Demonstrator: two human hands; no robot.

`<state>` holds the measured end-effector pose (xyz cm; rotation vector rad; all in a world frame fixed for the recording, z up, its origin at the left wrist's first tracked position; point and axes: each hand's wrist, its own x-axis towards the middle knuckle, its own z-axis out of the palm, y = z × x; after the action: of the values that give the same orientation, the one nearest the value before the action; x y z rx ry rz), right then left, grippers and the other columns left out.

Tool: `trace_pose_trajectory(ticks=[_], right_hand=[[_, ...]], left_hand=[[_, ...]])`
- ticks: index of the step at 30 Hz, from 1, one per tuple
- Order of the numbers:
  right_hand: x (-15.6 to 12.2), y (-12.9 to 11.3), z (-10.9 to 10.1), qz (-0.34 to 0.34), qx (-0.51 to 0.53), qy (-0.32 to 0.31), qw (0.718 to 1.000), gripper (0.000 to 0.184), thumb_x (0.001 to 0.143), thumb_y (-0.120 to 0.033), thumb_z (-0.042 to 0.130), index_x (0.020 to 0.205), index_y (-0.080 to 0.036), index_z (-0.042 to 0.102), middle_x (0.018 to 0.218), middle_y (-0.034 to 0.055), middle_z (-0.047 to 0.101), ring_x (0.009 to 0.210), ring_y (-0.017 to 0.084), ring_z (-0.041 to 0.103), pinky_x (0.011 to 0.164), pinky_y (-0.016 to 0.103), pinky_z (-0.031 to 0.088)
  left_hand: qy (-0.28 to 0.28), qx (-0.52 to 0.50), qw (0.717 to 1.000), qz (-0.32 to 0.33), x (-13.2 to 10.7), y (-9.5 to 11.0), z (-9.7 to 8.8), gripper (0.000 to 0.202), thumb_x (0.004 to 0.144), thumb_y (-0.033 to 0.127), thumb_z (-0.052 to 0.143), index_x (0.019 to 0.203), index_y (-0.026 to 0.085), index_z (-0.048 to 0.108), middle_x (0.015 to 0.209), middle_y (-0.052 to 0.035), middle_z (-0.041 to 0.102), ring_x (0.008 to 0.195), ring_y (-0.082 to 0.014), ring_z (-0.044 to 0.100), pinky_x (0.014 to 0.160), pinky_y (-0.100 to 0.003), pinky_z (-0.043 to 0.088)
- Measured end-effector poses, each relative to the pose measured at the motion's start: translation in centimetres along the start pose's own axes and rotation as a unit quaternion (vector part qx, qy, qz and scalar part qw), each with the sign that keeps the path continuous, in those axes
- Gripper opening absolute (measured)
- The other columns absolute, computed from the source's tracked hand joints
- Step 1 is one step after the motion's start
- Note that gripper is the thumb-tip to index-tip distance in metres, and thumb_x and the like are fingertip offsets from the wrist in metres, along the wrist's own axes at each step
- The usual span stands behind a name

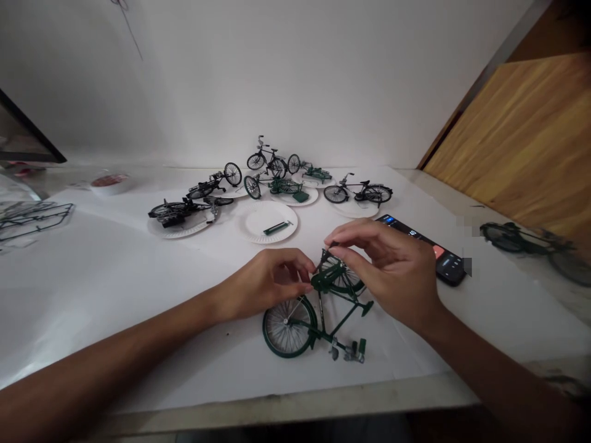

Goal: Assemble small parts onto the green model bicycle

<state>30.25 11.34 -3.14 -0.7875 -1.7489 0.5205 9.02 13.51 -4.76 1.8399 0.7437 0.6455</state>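
From where I watch, my left hand (268, 284) is half closed, with its fingers on a small green model bicycle (321, 317) that lies on white paper (138, 277) on the bench (286, 401), and I think this hand is there to keep the bike from moving. My right hand (388, 271) is closed in a small pinch at the top of the far wheel (341, 277), maybe because the bit between its fingertips is too tiny to hold any other way, though I cannot see that bit well. Close by, a paper plate (266, 221) holds a green piece (277, 228), and a phone (420, 246) lies just past my right hand.
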Motion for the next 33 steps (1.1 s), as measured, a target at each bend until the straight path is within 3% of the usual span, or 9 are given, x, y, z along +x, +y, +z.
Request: trace_pose_trajectory(ticks=[4,8,13,18,23,28,33], right_hand=[[0.1,-0.3,0.1,-0.012,0.003,-0.003,1.000,0.023,0.084,-0.003,0.068,0.095,-0.022,0.070,0.093,0.0037,0.070,0.091,0.019,0.066,0.081,0.036,0.056],[0.3,-0.8,0.3,-0.038,0.006,0.045,0.998,0.023,0.084,0.000,0.065,0.094,-0.020,0.070,0.091,0.0053,0.068,0.087,0.019,0.066,0.076,0.035,0.054],[0.2,-0.6,0.4,-0.049,0.008,0.037,0.998,0.024,0.082,0.001,0.065,0.093,-0.019,0.070,0.089,0.0056,0.068,0.085,0.020,0.066,0.073,0.036,0.053],[0.1,-0.1,0.2,-0.055,-0.001,0.012,0.998,0.025,0.079,0.003,0.066,0.092,-0.019,0.070,0.087,0.0058,0.069,0.085,0.022,0.065,0.074,0.040,0.053],[0.1,0.0,0.1,-0.060,-0.012,0.030,0.998,0.027,0.078,0.004,0.066,0.093,-0.018,0.070,0.088,0.0062,0.067,0.085,0.022,0.065,0.075,0.041,0.053],[0.0,0.1,0.2,-0.051,-0.003,-0.010,0.999,0.029,0.078,0.003,0.065,0.094,-0.021,0.069,0.090,0.0050,0.068,0.086,0.022,0.065,0.075,0.040,0.053],[-0.1,0.0,0.3,-0.051,0.000,0.025,0.998,0.027,0.080,0.000,0.066,0.092,-0.023,0.070,0.089,0.0041,0.068,0.085,0.021,0.066,0.076,0.039,0.053]], left_hand=[[0.018,0.001,1.000,-0.021,0.1,0.3,0.5,0.026,0.077,0.026,0.079,0.097,0.017,0.064,0.095,-0.0013,0.066,0.085,-0.0137,0.057,0.077,-0.027,0.049],[0.016,0.000,0.999,-0.039,0.4,0.6,1.1,0.039,0.074,0.033,0.082,0.104,0.018,0.062,0.090,0.0009,0.064,0.072,-0.0111,0.054,0.064,-0.025,0.047],[0.013,-0.016,0.999,-0.028,0.3,0.4,1.4,0.032,0.076,0.028,0.079,0.102,0.019,0.062,0.078,0.0047,0.058,0.064,-0.0088,0.049,0.055,-0.022,0.041],[0.008,-0.037,0.998,-0.049,0.0,0.5,1.3,0.021,0.082,0.024,0.072,0.100,0.018,0.062,0.071,0.0057,0.054,0.060,-0.0079,0.046,0.054,-0.021,0.039],[0.022,-0.002,0.998,-0.061,0.1,0.7,1.3,0.033,0.078,0.029,0.077,0.105,0.019,0.061,0.087,0.0021,0.061,0.069,-0.0102,0.050,0.061,-0.024,0.043],[0.008,-0.043,0.997,-0.069,0.2,0.3,1.3,0.030,0.079,0.031,0.075,0.104,0.018,0.063,0.091,-0.0003,0.063,0.070,-0.0110,0.051,0.062,-0.025,0.043],[0.011,-0.061,0.995,-0.078,0.1,0.2,1.3,0.031,0.079,0.031,0.076,0.103,0.017,0.064,0.081,-0.0003,0.062,0.069,-0.0129,0.055,0.061,-0.026,0.044]])
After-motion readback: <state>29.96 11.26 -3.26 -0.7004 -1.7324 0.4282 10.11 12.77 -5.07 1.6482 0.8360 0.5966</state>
